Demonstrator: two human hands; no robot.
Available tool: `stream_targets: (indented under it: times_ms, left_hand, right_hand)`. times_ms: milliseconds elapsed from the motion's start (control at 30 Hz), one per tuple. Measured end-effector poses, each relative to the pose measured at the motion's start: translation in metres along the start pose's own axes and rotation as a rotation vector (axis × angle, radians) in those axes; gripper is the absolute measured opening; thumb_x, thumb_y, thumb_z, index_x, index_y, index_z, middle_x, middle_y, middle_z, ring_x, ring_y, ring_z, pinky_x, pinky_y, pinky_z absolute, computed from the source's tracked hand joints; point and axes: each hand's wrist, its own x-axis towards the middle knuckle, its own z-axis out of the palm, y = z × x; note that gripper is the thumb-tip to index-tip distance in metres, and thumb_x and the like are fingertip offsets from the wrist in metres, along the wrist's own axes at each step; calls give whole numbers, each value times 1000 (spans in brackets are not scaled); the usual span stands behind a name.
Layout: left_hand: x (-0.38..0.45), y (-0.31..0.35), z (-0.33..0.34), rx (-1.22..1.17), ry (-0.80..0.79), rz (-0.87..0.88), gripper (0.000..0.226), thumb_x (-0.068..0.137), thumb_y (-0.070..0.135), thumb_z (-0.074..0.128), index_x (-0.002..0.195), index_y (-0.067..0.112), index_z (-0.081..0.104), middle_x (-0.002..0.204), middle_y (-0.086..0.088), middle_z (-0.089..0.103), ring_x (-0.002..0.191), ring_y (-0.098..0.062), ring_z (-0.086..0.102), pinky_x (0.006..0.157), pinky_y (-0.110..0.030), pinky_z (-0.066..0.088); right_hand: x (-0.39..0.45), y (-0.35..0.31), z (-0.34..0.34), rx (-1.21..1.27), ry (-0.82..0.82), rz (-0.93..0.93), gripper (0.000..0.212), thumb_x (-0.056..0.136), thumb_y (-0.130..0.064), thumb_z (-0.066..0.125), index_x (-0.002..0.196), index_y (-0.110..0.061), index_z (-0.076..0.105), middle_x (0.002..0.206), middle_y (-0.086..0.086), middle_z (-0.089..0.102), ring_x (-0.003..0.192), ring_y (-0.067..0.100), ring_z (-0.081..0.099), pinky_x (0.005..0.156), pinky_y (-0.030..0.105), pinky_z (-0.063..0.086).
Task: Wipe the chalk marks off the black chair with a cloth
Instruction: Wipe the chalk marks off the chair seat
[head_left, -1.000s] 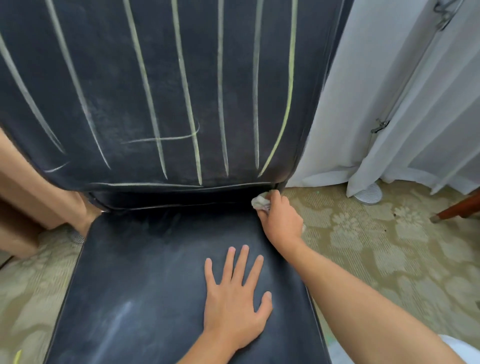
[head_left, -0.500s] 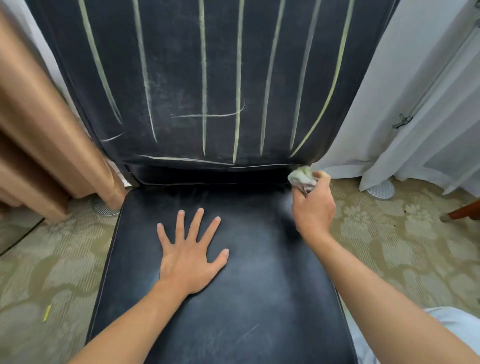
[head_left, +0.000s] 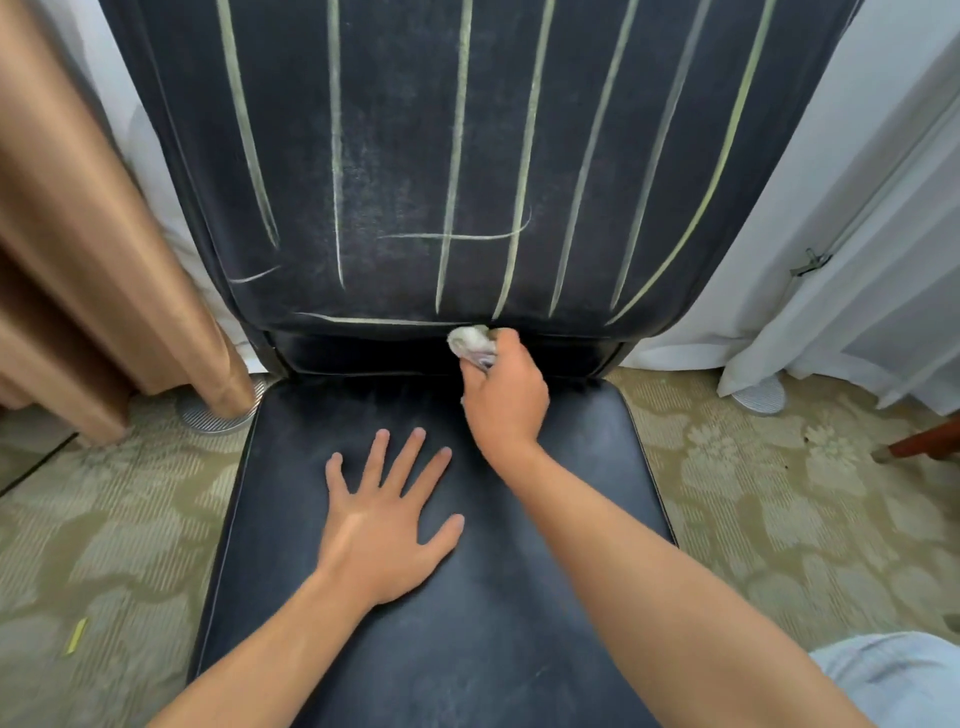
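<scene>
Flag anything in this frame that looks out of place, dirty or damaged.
Pale yellow-green chalk lines streak the black padded chair backrest, with a dusty haze around them. A small yellow stick, possibly chalk, lies loose on the patterned carpet at lower left. No damage shows.

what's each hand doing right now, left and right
Left hand: open, fingers spread, palm flat on the black chair seat.
Right hand: closed, gripping the cloth at the bottom of the backrest.
</scene>
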Motion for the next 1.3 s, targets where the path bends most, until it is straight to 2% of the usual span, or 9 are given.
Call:
stream_targets:
  times_ms: [100,233,333,400,600,733,900,1100,1300]
  left_hand:
    - [-9,-36,2,37,31,53,78,95,81,11,163,44,19,174,6,13,161,-23,5,121,-71,11]
    - [-29,-76,11,56,27,-76,76,93,85,19,162,51,15,175,2,10,160,-38,3,116,-76,7]
    - [-36,-83,12,54,21,-116,78,93,85,20,162,50,17,175,3,10,159,-41,5,112,-78,14]
    - [-36,-81,11,65,-9,-129,78,93,85,20,162,49,19,174,2,12,159,-42,7,110,-78,19]
    - [-35,-78,7,47,-21,-132,79,92,85,14,162,48,17,175,1,8,160,-40,2,114,-76,16]
    - [-31,-75,3,-31,0,-130,81,90,84,15,163,50,5,174,3,-10,159,-38,-14,118,-75,2]
    - [-25,-71,-1,-20,-29,-120,80,90,81,9,159,50,-18,169,2,-30,153,-37,-32,117,-75,-9]
    - [-25,-72,0,-39,13,-121,82,90,81,16,163,48,2,173,0,-13,158,-40,-18,116,-77,-6]
    - [-24,-75,5,-29,28,-99,81,92,81,21,164,44,17,175,-3,7,159,-42,-7,114,-80,-3]
  right_hand:
    - [23,45,-42,71,164,223,22,89,-35,70,104,-23,58,98,0,70,91,27,65,75,38,49]
    - [37,78,-82,131,363,399,15,90,-24,69,103,-21,62,100,0,68,93,24,64,71,29,37]
    - [30,58,-64,253,409,471,27,94,-29,67,112,-13,55,112,5,61,98,26,62,77,40,48]
    - [22,27,-36,303,344,407,29,94,-29,68,111,-12,52,113,8,59,99,29,61,85,41,50]
    - [-17,-64,49,298,3,182,34,94,-14,64,122,-7,46,113,3,39,94,30,54,79,31,43]
    - [-18,-30,29,230,-99,76,36,92,-12,64,126,-15,53,115,5,56,102,24,60,86,34,50]
    - [14,19,-25,249,180,496,35,92,-22,63,122,-20,46,102,3,62,101,33,65,82,36,49]
    - [-6,-49,20,253,-1,380,32,97,-41,59,120,-18,54,108,17,71,100,37,67,87,44,55]
    - [-34,-113,58,301,-277,132,24,96,-45,48,105,-25,57,90,3,71,82,26,70,75,45,61]
